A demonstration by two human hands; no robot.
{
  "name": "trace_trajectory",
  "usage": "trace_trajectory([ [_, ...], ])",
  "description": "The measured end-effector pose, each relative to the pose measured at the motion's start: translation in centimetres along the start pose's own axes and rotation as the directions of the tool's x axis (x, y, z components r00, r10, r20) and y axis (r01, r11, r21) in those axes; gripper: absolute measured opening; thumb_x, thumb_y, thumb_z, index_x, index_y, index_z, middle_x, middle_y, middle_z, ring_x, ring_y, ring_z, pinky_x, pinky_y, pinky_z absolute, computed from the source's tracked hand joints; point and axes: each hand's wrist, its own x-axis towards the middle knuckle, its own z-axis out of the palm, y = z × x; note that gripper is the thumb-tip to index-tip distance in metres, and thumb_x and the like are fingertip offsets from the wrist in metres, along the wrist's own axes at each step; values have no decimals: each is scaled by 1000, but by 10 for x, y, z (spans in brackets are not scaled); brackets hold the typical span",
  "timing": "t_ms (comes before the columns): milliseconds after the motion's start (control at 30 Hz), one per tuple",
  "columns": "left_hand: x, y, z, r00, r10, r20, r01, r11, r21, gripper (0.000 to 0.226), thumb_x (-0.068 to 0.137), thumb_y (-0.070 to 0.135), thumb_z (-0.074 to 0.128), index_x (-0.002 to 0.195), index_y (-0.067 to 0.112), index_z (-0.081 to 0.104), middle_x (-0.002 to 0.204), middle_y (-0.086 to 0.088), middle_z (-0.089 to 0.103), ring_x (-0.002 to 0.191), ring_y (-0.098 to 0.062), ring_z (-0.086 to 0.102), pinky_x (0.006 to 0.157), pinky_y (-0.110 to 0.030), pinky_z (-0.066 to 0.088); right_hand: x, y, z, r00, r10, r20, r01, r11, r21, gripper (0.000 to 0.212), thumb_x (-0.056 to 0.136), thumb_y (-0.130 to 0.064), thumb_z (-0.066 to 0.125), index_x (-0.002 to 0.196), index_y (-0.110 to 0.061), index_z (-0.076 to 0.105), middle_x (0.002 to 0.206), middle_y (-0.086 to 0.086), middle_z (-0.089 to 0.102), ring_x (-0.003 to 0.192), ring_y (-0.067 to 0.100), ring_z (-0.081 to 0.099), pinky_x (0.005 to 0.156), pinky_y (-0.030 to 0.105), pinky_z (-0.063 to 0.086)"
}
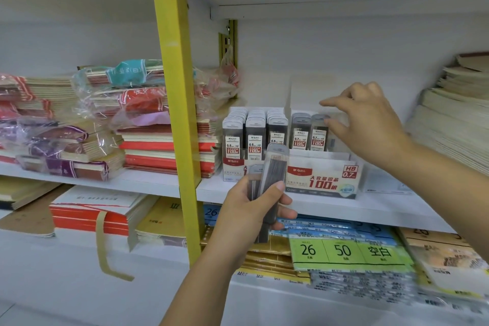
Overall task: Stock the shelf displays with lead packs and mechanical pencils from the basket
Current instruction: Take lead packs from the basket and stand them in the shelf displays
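Observation:
My left hand [252,209] grips a bundle of lead packs [272,174], held upright in front of the shelf edge. Behind it stand two clear displays: the 0.5 display [232,169] on the left, with three full rows of packs, and the 0.7 display [325,177] on the right, with two packs at its front. My right hand [367,124] reaches over the 0.7 display, and its fingertips pinch the top of the right-hand 0.7 pack [318,131]. No mechanical pencils or basket are in view.
A yellow upright post [180,103] divides the shelves. Wrapped notebook stacks [111,119] fill the left bay, and paper stacks [455,119] lean at the far right. Loose-leaf paper packs [346,249] lie on the shelf below.

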Motion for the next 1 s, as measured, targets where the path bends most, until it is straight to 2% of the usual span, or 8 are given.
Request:
trace_trajectory([
  [133, -1, -1, 6, 999, 23, 46, -23, 1000, 10, 19, 94, 30, 67, 111, 24, 61, 87, -4, 77, 73, -19, 75, 55, -22, 55, -35, -34, -20, 993, 1, 118, -59, 872, 486, 25, 89, -39, 56, 111, -36, 65, 82, -23, 63, 75, -2, 58, 65, 6, 40],
  [267, -4, -2, 14, 993, 43, 107, -49, 998, 51, 20, 94, 32, 68, 109, 22, 60, 84, -1, 75, 63, -12, 68, 53, -22, 52, -61, -58, -17, 930, -56, 363, -292, 486, 823, 18, 90, -25, 64, 104, -36, 64, 83, -7, 72, 55, 13, 62, 50, 21, 48],
  [400, -10, -2, 15, 988, 34, 151, -48, 994, 94, 36, 89, 55, 61, 107, 24, 62, 82, 5, 71, 61, -8, 59, 56, -18, 49, -65, -52, -16, 927, 5, 376, -354, 349, 868, 16, 92, -8, 60, 104, -19, 62, 78, 6, 70, 62, 20, 62, 56, 27, 51],
  [467, -12, 0, 15, 986, 10, 168, -15, 999, 30, 42, 90, 60, 54, 107, 23, 65, 83, 5, 70, 62, -10, 55, 57, -20, 47, -65, -46, -18, 926, 10, 377, -360, 317, 877, 12, 93, -11, 59, 102, -18, 61, 83, 5, 70, 68, 19, 64, 62, 27, 52],
  [567, -12, -1, 10, 990, 2, 141, -3, 1000, 10, 18, 86, 49, 65, 98, 38, 69, 80, 4, 68, 66, -10, 54, 65, -28, 48, -64, -38, -17, 924, 43, 381, -374, 323, 869, 6, 92, -27, 61, 95, -30, 65, 95, 0, 73, 82, 18, 68, 79, 35, 53],
  [733, -11, -7, 6, 997, 9, 82, -16, 996, 83, 22, 78, 44, 76, 97, 49, 67, 91, 8, 74, 66, -4, 57, 65, -22, 52, -67, -37, -15, 911, 86, 403, -412, 247, 877, 29, 83, -27, 65, 111, -26, 59, 100, 0, 75, 91, 18, 71, 86, 36, 51],
  [867, -9, -8, 7, 998, 22, 58, -27, 995, 96, 18, 88, 34, 74, 96, 47, 67, 91, 10, 73, 65, -4, 58, 66, -22, 54, -68, -36, -14, 909, 110, 401, -416, 235, 878, 37, 77, -26, 68, 111, -18, 57, 96, 3, 76, 88, 20, 72, 80, 34, 55],
  [1000, -8, -7, 6, 996, 4, 86, -13, 995, 97, 12, 95, 34, 67, 104, 42, 64, 78, 6, 70, 65, -7, 58, 65, -21, 51, -64, -32, -20, 930, 135, 343, -368, 402, 838, 20, 85, -21, 68, 103, -19, 59, 86, 2, 76, 68, 15, 70, 54, 24, 55],
])
